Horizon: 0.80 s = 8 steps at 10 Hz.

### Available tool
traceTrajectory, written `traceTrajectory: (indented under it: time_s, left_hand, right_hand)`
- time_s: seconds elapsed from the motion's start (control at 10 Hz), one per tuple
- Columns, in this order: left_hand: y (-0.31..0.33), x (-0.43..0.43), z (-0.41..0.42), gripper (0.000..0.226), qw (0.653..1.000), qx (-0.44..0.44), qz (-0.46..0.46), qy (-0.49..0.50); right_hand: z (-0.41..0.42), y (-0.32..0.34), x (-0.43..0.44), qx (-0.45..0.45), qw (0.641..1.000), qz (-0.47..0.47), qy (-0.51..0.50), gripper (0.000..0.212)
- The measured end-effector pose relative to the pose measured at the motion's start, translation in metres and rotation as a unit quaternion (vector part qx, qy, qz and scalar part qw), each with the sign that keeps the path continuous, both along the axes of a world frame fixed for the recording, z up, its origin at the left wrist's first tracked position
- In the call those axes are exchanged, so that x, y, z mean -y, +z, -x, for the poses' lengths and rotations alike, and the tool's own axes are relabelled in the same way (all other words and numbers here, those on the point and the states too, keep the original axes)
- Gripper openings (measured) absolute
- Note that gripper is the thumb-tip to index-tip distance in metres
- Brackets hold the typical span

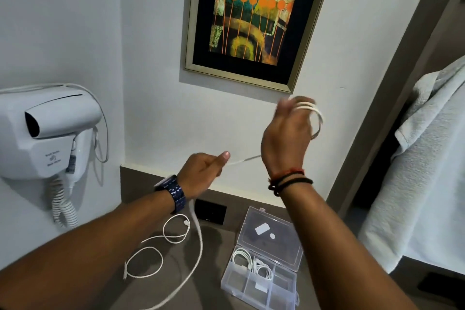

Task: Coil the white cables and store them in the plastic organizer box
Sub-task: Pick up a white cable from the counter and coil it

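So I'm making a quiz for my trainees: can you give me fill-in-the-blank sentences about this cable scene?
1. The right hand holds white cable loops wound around its ____.
2. The organizer box has its lid ____.
3. The left wrist wears a blue ____.
4. The hair dryer hangs on the ____.

Missing: fingers; open; watch; wall

Soft, even indoor light fills the frame, brightest on the white wall [156,33], with faint shadows. The raised right hand [286,133] at centre right is motion-blurred. Wide-angle distortion bends the picture frame [191,20] and right edge.
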<state>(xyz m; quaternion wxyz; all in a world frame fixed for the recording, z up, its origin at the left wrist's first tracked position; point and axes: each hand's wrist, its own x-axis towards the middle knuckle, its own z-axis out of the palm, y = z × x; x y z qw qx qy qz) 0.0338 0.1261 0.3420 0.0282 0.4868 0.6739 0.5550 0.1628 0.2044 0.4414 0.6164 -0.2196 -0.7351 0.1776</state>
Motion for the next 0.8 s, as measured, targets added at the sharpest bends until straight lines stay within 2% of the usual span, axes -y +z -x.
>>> traceTrajectory:
  time_s: [0.1, 0.2, 0.3, 0.4, 0.5, 0.6, 0.7, 0.8]
  left_hand:
    - [0.023, 0.004, 0.012, 0.062, 0.994, -0.019, -0.064, 0.082]
    - [0.036, 0.001, 0.024, 0.061, 0.993, 0.014, -0.069, 0.095]
    - [0.025, -0.006, 0.016, 0.054, 0.986, 0.145, -0.068, -0.035]
    - [0.006, -0.005, 0.007, 0.065, 0.998, 0.049, 0.019, -0.026]
    - [0.011, 0.005, 0.006, 0.064, 0.999, -0.031, -0.005, 0.014]
    - [0.036, 0.010, 0.019, 0.061, 0.993, -0.054, -0.083, 0.072]
    - [0.052, 0.008, 0.031, 0.061, 0.986, -0.046, -0.097, 0.125]
    - [0.044, 0.000, 0.022, 0.059, 0.989, 0.094, -0.095, 0.061]
  right_hand:
    - [-0.005, -0.024, -0.005, 0.464, 0.883, -0.035, -0.058, 0.064]
    - [-0.008, -0.029, 0.025, 0.474, 0.719, 0.287, 0.420, 0.065]
    - [-0.001, -0.001, 0.039, 0.122, 0.602, 0.395, 0.683, 0.049]
    - [0.003, 0.026, 0.026, -0.129, 0.836, 0.258, 0.468, 0.030]
    - [0.001, 0.015, -0.009, 0.128, 0.989, -0.035, -0.065, 0.030]
    - [-0.005, -0.020, -0.012, 0.549, 0.836, -0.004, -0.029, 0.035]
    - [-0.009, -0.029, 0.019, 0.492, 0.696, 0.320, 0.414, 0.060]
    - [-0.008, 0.003, 0.047, 0.248, 0.571, 0.395, 0.676, 0.054]
